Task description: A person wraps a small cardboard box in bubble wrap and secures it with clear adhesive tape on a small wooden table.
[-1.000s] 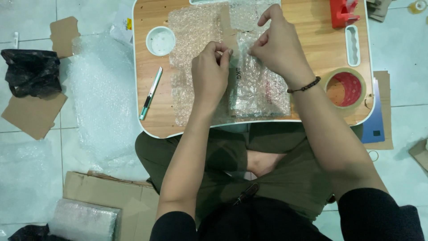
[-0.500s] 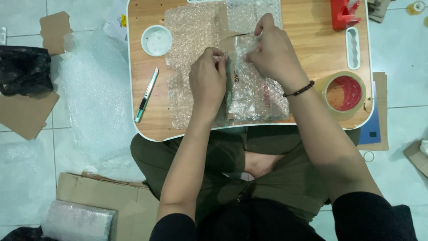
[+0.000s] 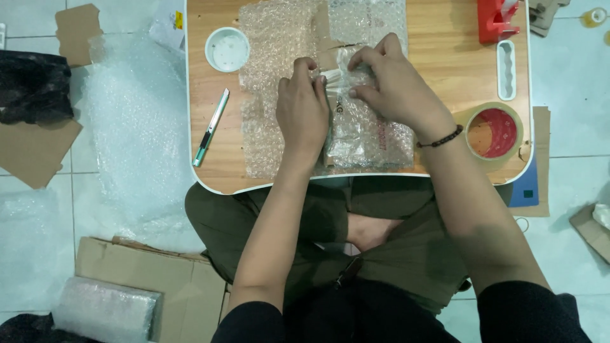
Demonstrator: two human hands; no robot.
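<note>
Pale tiled floor point(image 3: 572, 70), littered at far left with flat brown cardboard point(image 3: 32, 149), a dark crumpled bag point(image 3: 32, 86) and a loose, cloudy sheet of bubble wrap point(image 3: 136, 140). Lower left, a flattened cardboard box point(image 3: 171, 279) with a bubble-wrapped bundle point(image 3: 105, 311) resting on it. Above the crossed legs, a small wooden lap table point(image 3: 445, 70) with white rounded edging. On its left part, a round white cup point(image 3: 227, 49) and a slim green-and-white utility knife point(image 3: 211, 127) lying slanted. At centre, a boxy parcel swathed in bubble wrap point(image 3: 372, 136), sitting on a spread bubble sheet point(image 3: 273, 63). Left hand point(image 3: 304, 114) pressed on the parcel's left edge, fingers curled, pinching the wrap at the top. Right hand point(image 3: 397, 86) just beside it, fingertips pinching the same fold. Further right, a red tape dispenser point(image 3: 499, 19) and a ring of tan packing tape point(image 3: 494, 132).
</note>
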